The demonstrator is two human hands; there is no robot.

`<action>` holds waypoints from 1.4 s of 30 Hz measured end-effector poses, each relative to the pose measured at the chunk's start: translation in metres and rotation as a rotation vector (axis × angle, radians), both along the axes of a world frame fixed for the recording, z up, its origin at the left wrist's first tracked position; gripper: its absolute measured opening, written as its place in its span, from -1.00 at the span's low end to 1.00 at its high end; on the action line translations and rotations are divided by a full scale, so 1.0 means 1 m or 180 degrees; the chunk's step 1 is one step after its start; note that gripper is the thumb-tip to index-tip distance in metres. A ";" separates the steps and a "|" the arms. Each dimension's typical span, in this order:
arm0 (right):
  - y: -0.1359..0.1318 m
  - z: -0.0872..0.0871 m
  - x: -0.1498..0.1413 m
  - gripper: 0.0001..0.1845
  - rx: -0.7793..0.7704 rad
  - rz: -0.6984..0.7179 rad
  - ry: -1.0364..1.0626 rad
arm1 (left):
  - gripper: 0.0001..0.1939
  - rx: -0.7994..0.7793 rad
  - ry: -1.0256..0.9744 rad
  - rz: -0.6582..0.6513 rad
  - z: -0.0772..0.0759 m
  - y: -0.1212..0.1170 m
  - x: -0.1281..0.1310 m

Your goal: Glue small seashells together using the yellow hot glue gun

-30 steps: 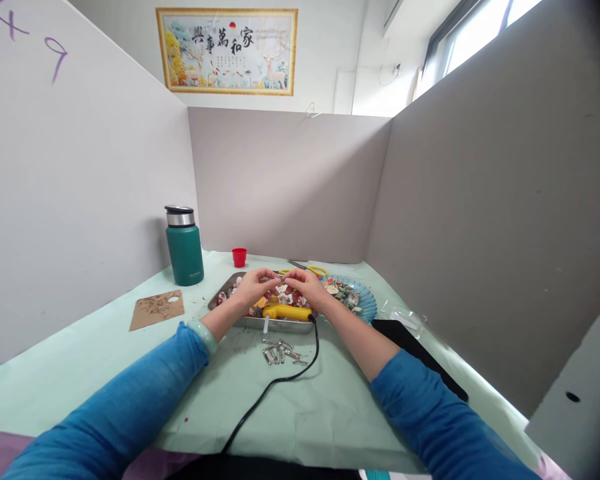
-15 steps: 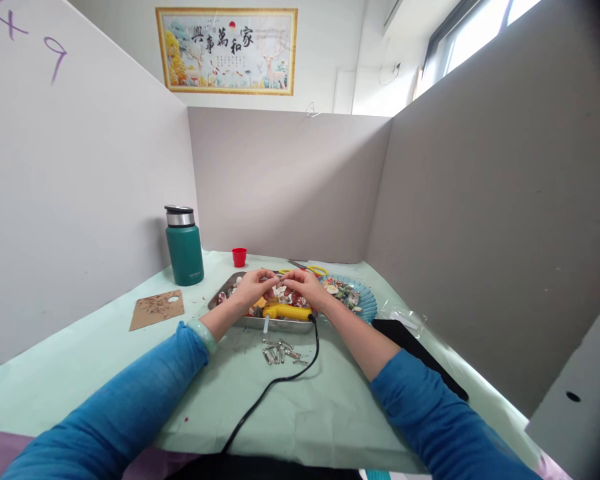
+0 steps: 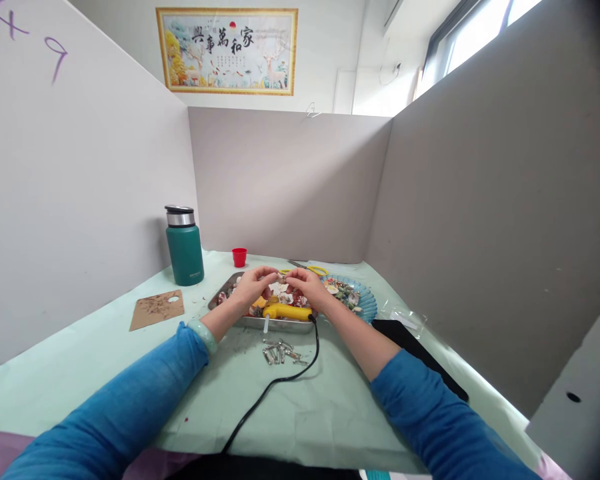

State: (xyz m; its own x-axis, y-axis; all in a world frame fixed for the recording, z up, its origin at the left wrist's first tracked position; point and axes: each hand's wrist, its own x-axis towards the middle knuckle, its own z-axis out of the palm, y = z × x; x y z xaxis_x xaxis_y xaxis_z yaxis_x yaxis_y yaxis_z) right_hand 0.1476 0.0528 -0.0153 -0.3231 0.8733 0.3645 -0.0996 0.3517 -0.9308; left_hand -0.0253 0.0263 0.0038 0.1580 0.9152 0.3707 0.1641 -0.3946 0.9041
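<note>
My left hand (image 3: 254,285) and my right hand (image 3: 306,288) meet above a metal tray (image 3: 245,323), fingertips pinched together on a small thing (image 3: 283,279) too tiny to make out. The tray holds several small decorative pieces, white, red and orange. Across its near edge lies a yellow hot glue gun (image 3: 287,312), its white glue stick or stand pointing down and its black cord (image 3: 275,381) running toward me. In front of the tray is a small pile of silver metal clips (image 3: 280,352).
A blue plate (image 3: 369,303) of small pieces stands right of the tray, with yellow-handled scissors (image 3: 317,271) behind. A green bottle (image 3: 185,253), red cup (image 3: 239,257) and brown card (image 3: 157,310) are to the left. A black flat object (image 3: 420,360) and plastic bag (image 3: 405,319) lie right.
My fingers have shifted slightly around the small thing, and the left fingertips have turned a little. The items on the table stay where they were.
</note>
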 end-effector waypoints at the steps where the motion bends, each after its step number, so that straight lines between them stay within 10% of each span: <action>1: 0.000 0.000 0.000 -0.77 0.0026 -0.0017 -0.0045 | -0.66 0.0007 0.0000 0.0022 0.000 0.000 0.000; 25: -0.003 0.001 -0.004 -0.81 0.0342 -0.0211 -0.0487 | -0.76 0.0501 0.0941 0.0651 -0.003 0.000 0.001; 42: -0.002 0.000 -0.002 -0.74 0.0382 -0.0090 -0.0527 | -0.72 -0.0230 -0.0019 -0.0078 -0.001 -0.002 0.000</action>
